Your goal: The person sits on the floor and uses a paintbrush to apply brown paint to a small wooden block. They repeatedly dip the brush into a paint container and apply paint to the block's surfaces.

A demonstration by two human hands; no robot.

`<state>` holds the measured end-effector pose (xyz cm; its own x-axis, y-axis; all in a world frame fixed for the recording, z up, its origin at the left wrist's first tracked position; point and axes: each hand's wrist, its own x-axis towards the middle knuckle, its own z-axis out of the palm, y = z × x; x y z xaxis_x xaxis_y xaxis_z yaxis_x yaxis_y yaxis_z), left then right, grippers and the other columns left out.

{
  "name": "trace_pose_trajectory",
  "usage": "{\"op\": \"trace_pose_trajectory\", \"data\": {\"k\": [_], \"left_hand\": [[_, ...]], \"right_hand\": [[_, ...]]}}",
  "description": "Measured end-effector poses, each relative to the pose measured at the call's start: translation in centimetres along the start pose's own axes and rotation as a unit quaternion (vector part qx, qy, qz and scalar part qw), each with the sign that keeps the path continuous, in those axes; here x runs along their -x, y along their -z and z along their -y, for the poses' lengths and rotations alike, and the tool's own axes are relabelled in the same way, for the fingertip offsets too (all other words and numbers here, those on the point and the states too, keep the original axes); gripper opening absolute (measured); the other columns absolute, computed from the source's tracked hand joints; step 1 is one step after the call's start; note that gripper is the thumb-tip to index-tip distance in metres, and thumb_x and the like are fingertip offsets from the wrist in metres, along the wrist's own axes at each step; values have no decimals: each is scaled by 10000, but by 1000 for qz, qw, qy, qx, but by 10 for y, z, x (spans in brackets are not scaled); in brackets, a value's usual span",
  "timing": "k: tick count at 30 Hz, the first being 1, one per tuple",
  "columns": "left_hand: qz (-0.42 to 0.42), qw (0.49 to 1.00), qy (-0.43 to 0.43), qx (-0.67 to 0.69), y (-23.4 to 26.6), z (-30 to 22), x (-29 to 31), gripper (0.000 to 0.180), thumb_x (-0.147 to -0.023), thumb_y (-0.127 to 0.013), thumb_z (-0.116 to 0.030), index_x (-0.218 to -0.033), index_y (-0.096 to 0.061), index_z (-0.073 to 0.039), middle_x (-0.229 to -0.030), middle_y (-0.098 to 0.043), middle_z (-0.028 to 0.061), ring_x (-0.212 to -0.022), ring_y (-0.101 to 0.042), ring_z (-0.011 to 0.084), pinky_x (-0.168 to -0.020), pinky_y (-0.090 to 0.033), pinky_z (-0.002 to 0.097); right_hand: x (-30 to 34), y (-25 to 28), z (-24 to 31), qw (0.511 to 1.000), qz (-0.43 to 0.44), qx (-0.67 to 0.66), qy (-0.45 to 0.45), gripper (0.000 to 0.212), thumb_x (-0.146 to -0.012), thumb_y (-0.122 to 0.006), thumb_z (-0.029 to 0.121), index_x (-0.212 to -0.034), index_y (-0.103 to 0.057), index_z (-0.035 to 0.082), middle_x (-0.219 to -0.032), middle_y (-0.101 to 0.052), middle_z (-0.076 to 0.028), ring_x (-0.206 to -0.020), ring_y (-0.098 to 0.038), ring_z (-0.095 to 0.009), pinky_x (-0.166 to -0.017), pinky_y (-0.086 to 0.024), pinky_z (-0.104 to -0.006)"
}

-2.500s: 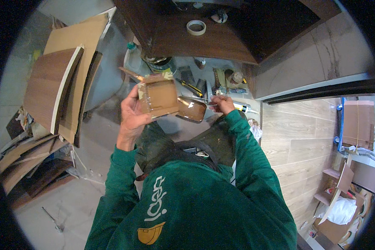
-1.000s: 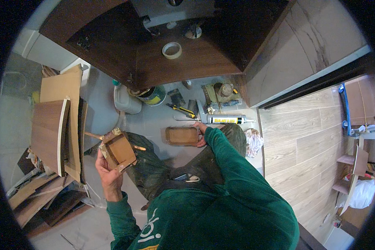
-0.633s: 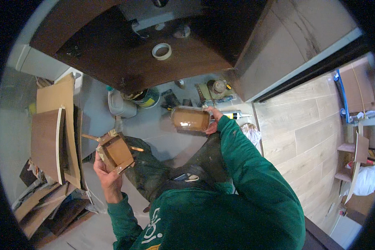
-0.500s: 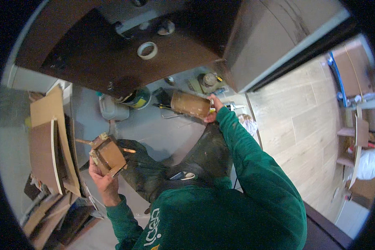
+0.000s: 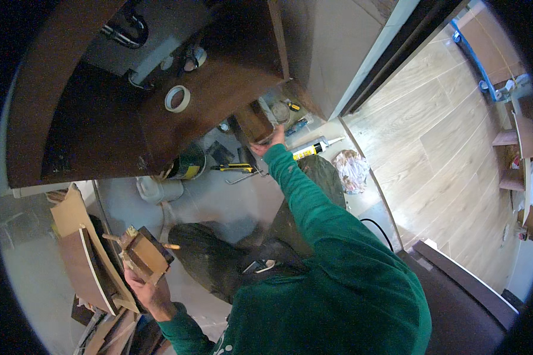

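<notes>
My left hand [image 5: 151,294] grips a small brown box-shaped wooden piece [image 5: 148,255] with pale, rough, crusted bits along its edge. Thin stick-like ends poke out on both sides of it; whether they belong to one stick I cannot tell. My right hand [image 5: 270,142] reaches forward to the cabinet's base and holds the near end of a brown rectangular block [image 5: 254,122], which tilts away from me. A yellow and black utility knife [image 5: 234,168] and a bent metal rod [image 5: 240,178] lie on the floor left of that hand. Close on its right is a sealant cartridge [image 5: 311,149].
A dark brown cabinet [image 5: 115,133] stands open ahead, with a masking tape roll [image 5: 186,102] inside. Before it are a black bucket [image 5: 196,161] and a white jug [image 5: 160,190]. Cardboard and board scraps [image 5: 80,260] lean at left. A crumpled whitish bundle [image 5: 350,171] lies at right.
My right hand has carried the brown block forward and left to the cabinet's base, uncovering the utility knife. The left hand still holds its wooden piece, now slightly lower. The view has shifted.
</notes>
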<state>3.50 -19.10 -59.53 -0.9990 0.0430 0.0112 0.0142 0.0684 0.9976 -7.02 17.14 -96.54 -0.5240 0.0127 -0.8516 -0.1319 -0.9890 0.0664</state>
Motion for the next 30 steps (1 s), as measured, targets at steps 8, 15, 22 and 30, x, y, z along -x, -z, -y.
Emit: {"op": "trace_pose_trajectory", "data": {"k": [8,15,22,30], "left_hand": [[-51,988,-43,-138,37,0,15,789,-746,-745,-66,-1408,-327,33,-1304,-508,147,-1110,-572,272,-929,-507,377],[-138,980,30,-137,61,-8,43,890,-640,-771,-27,-1412,-329,-12,-1276,-514,168,-1081,-578,319,-880,-530,446],[-119,987,25,-103,53,-10,49,794,-729,-727,-70,-1413,-326,-23,-1276,-523,165,-1066,-593,311,-880,-534,415],[-43,999,-30,-4,41,-6,43,687,-832,-677,-118,-1414,-322,-37,-1277,-534,163,-1050,-609,302,-879,-538,380]], "right_hand": [[-54,-32,-19,989,117,-61,65,894,-754,-505,694,-1426,-300,141,-1313,-434,-234,-1008,-558,-454,-850,-461,-552],[-96,-57,-22,993,33,-86,71,920,-758,-449,738,-1442,-292,143,-1337,-432,-224,-1026,-564,-460,-860,-462,-546],[-151,-57,-11,976,136,-141,100,762,-895,-376,583,-1470,-253,100,-1338,-441,-231,-1028,-577,-468,-851,-463,-584],[-144,11,15,676,26,642,360,698,-848,-564,418,-1413,-344,74,-1189,-561,-212,-782,-647,-479,-720,-532,-545]]}}
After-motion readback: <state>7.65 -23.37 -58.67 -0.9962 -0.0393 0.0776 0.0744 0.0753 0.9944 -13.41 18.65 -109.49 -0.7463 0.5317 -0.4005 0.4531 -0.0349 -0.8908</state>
